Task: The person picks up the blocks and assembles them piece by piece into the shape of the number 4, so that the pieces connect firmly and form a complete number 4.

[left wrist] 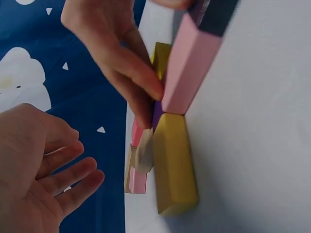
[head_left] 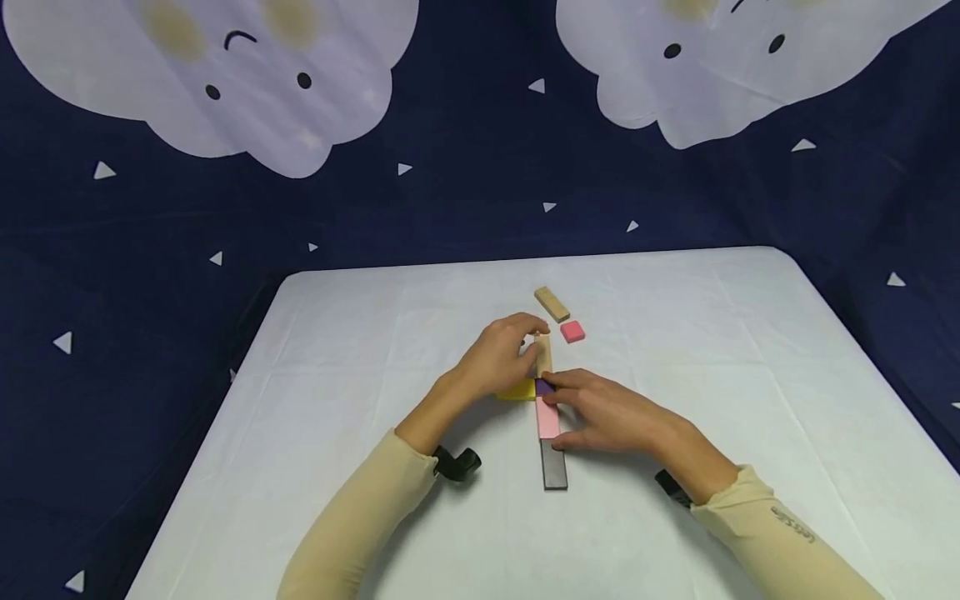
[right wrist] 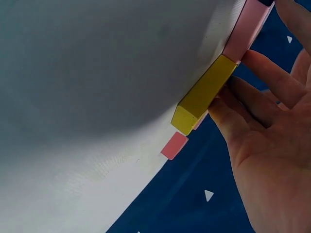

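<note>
A line of blocks runs away from me in the head view: a dark grey block (head_left: 554, 465), a pink block (head_left: 548, 418), a purple block (head_left: 543, 387) and a pale wooden block (head_left: 543, 357). A yellow block (left wrist: 176, 165) juts out to the left by the purple one. Another yellow block (right wrist: 206, 92) lies on the right side, hidden by my hand from above. My left hand (head_left: 498, 354) hovers beside the wooden block, fingers loosely bent and apart. My right hand (head_left: 607, 412) reaches over the line from the right, fingertips at the purple and wooden blocks, thumb near the pink-grey joint.
Beyond the line, another wooden block (head_left: 552, 304) and a small dark pink block (head_left: 573, 332) lie on the white table (head_left: 375, 333). A dark blue cloth (head_left: 480, 208) with clouds and triangles hangs behind the table. Black straps (head_left: 456, 464) sit at both wrists.
</note>
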A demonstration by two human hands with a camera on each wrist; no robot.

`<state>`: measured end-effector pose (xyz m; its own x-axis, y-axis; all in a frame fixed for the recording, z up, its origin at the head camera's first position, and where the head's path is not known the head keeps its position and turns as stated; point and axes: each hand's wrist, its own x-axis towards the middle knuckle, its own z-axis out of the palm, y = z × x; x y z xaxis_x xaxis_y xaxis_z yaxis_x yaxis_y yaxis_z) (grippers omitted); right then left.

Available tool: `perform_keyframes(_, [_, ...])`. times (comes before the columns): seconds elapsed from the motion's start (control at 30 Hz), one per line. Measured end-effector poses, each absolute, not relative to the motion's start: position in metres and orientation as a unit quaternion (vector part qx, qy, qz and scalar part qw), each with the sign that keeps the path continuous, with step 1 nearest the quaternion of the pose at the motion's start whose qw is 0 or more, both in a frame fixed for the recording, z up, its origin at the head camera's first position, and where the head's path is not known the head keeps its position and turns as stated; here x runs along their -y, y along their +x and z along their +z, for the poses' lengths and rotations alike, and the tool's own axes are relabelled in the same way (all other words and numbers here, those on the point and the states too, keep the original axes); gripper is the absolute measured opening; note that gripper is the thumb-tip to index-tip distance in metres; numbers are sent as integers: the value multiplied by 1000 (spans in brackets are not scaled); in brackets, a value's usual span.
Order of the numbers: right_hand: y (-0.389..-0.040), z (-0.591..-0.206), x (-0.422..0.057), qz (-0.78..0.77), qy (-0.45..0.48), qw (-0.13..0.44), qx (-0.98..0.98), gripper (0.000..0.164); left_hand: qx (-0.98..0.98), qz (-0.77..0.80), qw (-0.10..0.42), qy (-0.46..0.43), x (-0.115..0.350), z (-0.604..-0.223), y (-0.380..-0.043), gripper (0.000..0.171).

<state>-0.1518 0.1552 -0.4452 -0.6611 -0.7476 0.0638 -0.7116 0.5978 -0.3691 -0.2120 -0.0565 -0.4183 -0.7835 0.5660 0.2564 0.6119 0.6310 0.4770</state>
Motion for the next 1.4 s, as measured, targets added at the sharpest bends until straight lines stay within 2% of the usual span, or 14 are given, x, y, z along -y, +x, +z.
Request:
perform_keyframes(0.3, [-153,-446,-155,-185,-420,29,-888,62,923,-224,36,-310,47,-419,-243,25])
perform_keyframes(0.57, [-152,-446,-156,-180,-421,32,-889,64,940,-176,-2,-294,49,-423,-262,29])
perform_keyframes(0.77, [-152,-447,-156,-186,-421,36,-887,63,942,-150,-30,-300,51,-429,-269,32])
perform_keyframes(1.07, [-152,-446,-156,-191,-426,30,-884,62,941,-146,-32,-304,50,-437,-276,39])
perform_keyframes(1.4, [-152,-446,-155,-193,-423,37,-884,61,939,-144,-24,-311,47,-440,-278,32])
